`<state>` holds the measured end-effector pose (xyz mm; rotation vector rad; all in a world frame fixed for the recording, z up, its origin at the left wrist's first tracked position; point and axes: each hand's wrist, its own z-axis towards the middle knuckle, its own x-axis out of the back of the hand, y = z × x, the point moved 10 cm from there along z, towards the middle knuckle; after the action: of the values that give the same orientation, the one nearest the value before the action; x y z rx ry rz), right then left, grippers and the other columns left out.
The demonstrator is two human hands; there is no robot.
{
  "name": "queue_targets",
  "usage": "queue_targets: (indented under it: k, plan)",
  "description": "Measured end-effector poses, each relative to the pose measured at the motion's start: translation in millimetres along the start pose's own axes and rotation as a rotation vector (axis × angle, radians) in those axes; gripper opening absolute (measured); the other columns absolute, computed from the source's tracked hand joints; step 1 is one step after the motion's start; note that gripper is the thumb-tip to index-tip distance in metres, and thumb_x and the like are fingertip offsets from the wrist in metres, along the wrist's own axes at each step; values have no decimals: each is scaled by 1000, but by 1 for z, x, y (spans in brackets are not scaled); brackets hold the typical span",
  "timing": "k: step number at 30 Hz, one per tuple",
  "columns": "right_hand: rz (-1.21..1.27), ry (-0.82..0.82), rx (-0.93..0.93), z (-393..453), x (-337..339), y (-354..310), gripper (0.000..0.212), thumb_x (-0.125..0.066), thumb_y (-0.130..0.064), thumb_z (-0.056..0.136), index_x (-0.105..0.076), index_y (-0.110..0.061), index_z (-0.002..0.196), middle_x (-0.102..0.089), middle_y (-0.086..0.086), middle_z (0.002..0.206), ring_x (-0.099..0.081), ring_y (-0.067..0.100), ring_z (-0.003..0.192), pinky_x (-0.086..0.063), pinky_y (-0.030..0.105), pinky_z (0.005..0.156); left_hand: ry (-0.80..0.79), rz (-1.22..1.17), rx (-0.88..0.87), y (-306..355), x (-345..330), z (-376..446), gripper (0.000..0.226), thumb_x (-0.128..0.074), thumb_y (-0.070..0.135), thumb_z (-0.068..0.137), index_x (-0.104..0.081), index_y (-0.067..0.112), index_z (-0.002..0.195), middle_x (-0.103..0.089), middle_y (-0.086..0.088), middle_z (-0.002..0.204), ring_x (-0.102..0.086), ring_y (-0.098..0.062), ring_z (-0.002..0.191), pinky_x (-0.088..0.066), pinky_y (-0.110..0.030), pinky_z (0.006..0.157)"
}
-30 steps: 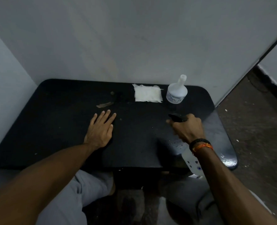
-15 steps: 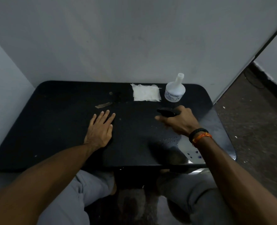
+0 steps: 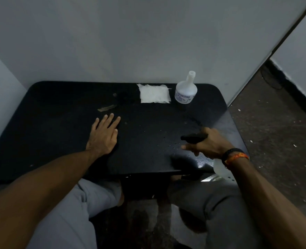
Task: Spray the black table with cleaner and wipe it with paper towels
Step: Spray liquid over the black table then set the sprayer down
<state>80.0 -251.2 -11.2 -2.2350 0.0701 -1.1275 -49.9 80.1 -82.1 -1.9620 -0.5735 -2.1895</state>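
Paper towels [image 3: 154,93] far across tabletop [image 3: 58,133], nearer flat, idle left hand [image 3: 103,135]; right hand [image 3: 205,144] gripping spray bottle [image 3: 193,137], nozzle leftward.

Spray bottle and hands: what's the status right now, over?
Right hand grips the spray bottle over the black table. Left hand flat on top. Paper towels untouched at back, beside a white bottle.
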Motion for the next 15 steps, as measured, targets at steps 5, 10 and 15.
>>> queue_targets:
  k: [5,10,15]
  plan:
    - [-6,144,-30,1,19,19,35,-78,-50,79,-70,-18,92,-70,2,68,-60,1,44,-40,11,39,-19,-4,6,-1,-1,1,54,-35,27,105,-25,23,158,-20,-5,166,-16,-23,154,-7,-45,126]
    - [83,316,-80,0,40,31,38,-75,-54,80,-73,-17,86,-71,3,65,-55,5,43,-38,15,39,7,-18,-3,1,1,1,53,-38,24,105,-29,21,157,-24,-7,165,-19,-25,153,-9,-47,125]
    - [184,380,-150,7,49,35,44,-75,-51,82,-68,-13,102,-72,9,81,-59,14,56,-42,22,45,7,-13,3,0,2,1,54,-38,24,105,-27,21,158,-23,-6,165,-18,-24,154,-8,-47,125]
